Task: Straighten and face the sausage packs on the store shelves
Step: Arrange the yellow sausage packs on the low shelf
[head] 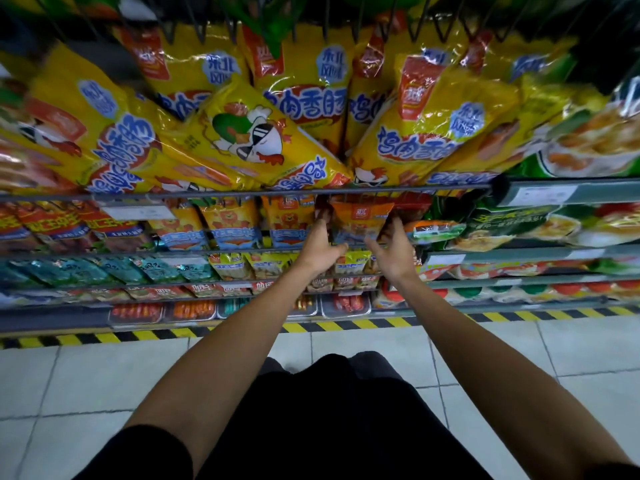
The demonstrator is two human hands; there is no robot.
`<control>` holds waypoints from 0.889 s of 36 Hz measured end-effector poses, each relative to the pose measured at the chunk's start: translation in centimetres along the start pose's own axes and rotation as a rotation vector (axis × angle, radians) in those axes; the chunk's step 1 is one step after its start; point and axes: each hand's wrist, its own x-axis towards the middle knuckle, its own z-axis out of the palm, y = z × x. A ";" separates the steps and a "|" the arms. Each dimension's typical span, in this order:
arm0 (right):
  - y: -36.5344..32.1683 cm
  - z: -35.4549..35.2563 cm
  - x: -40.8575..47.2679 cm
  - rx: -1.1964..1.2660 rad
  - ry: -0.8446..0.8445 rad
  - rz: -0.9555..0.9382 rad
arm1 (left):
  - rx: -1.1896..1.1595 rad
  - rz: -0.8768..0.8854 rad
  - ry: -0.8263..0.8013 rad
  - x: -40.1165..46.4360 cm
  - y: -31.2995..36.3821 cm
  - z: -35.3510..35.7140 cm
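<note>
Sausage packs fill the store shelves. An orange sausage pack (360, 220) stands on the second shelf, just under the front rail of the top shelf (242, 195), and both hands are at its sides. The left hand (320, 249) lies along the pack's left edge, fingers reaching up and thumb pointing right across its lower part; the right hand (393, 252) lies along the right edge, its fingertips curled onto the pack's upper right corner. Whether either hand truly grips the pack or only touches it cannot be told, as the fingertips are in shadow.

Left of this pack, similar orange and blue packs (228, 225) stand in a row along the same shelf, close together. A green-topped pack (433, 230) lies just beside the right hand. Above, large yellow chicken sausage bags (249, 133) lean at different angles on the top shelf, their lower ends pressing on the front rail; some overhang it. Little room shows between the rail and the orange pack's top edge.

Lower shelves hold teal packs (114, 270) and trays of red sausages (346, 303). A yellow and black striped strip (346, 325) runs along the base edge, and pale floor tiles (86, 382) lie open before the shelves.
</note>
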 end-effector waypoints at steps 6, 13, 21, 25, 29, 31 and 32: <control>0.9 0.0 1.6 -0.182 -0.082 -0.029 | 0.019 0.106 0.089 -0.1 -0.4 0.4; 1.5 -0.5 2.1 -0.105 -0.189 -0.092 | -0.065 0.085 0.190 -0.5 -0.5 1.2; 1.4 -0.9 3.1 0.008 -0.169 -0.081 | -0.144 0.075 0.290 -0.7 0.2 0.3; 2.5 0.3 4.6 -0.112 -0.238 0.044 | -0.033 0.051 0.252 -0.5 -0.2 0.3; 2.9 1.1 4.7 -0.086 -0.256 0.073 | -0.016 0.056 0.255 -0.4 -0.1 1.0; 2.9 1.3 4.4 -0.066 -0.259 0.094 | -0.008 0.043 0.288 -0.5 -0.2 1.4; 2.7 1.4 4.3 -0.040 -0.245 0.078 | 0.011 0.040 0.310 -0.5 -0.4 1.6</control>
